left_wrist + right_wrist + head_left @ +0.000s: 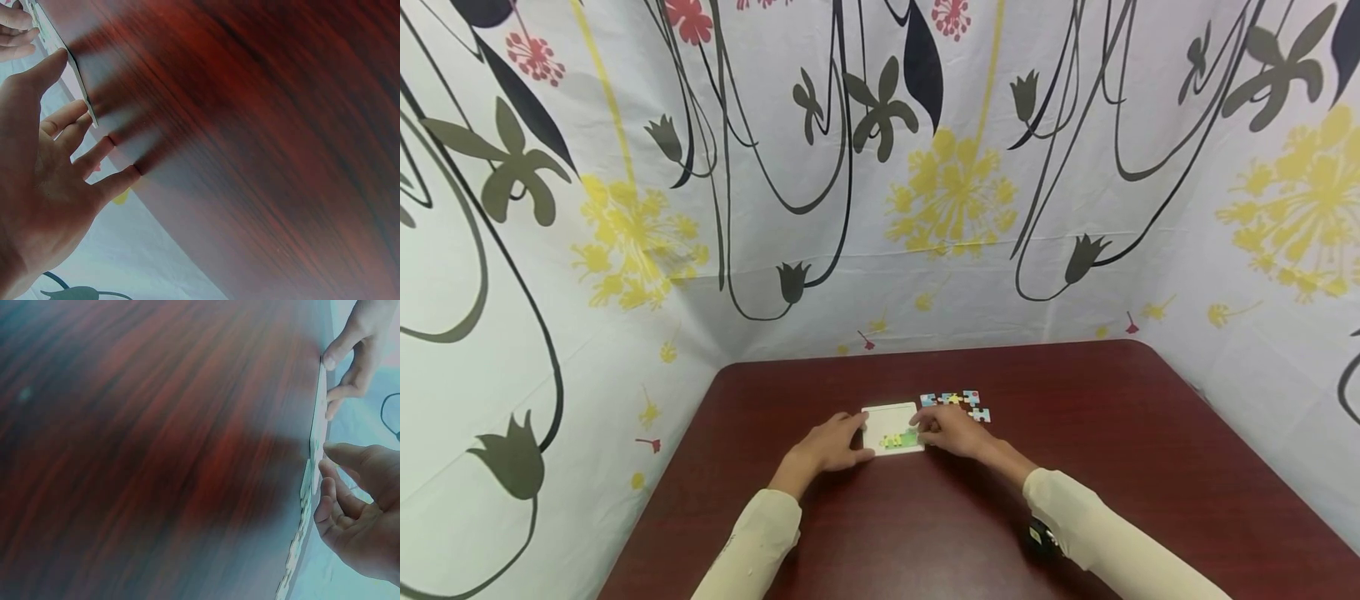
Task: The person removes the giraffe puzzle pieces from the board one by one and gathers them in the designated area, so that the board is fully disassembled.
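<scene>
A white puzzle tray lies on the table with joined yellow and green puzzle pieces along its near side. My left hand rests at the tray's left end. Its fingers are spread, and the thumb and forefinger touch the tray's edge, as the left wrist view also shows. Over the tray's right edge, beside the green piece, is my right hand. In the right wrist view its thumb and fingers bend close together at the tray; whether a piece is between them is hidden.
Loose puzzle pieces, blue and yellow, lie just beyond the right hand, and another blue piece sits to its right. The dark red table meets a flower-patterned cloth at the back and sides.
</scene>
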The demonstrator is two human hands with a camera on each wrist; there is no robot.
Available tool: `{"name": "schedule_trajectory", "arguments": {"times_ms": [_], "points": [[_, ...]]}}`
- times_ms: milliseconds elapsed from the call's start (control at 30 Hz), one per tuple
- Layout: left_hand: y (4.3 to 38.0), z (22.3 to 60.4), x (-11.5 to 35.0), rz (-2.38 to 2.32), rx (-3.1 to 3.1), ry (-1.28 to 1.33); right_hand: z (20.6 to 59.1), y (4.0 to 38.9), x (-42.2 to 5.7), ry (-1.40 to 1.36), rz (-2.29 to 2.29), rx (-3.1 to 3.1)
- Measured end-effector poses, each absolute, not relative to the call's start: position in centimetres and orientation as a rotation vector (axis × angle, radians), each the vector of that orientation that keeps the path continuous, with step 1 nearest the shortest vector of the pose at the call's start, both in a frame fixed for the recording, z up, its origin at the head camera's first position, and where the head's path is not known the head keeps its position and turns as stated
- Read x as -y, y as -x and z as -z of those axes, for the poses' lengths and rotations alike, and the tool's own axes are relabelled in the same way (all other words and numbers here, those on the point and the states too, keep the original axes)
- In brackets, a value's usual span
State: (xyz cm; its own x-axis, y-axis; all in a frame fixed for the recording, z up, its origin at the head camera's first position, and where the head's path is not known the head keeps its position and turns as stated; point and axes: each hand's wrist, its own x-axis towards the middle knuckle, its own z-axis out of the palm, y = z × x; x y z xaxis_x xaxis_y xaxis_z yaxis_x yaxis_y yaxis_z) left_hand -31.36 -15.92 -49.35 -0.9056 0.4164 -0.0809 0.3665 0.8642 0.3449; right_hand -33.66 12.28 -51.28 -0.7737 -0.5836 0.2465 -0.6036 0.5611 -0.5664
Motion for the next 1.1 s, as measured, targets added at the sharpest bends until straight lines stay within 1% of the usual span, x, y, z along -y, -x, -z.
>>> {"name": "schedule_trajectory", "arguments": {"times_ms": [567, 800, 1100], "points": [[31.5, 49.5, 15.9, -0.486, -2.884, -0.600, 51.3, 33.5, -9.6, -1.036, -0.971, 2.798], [31.5, 49.5, 15.9, -0.482, -2.883, -0.594, 51.5, 33.4, -9.3, -1.053, -0.888, 2.819], [31.5, 49.5, 16.0, -0.488, -2.887, -0.598, 51.5, 33.2, -8.8, -0.992, -0.830, 2.811]]}}
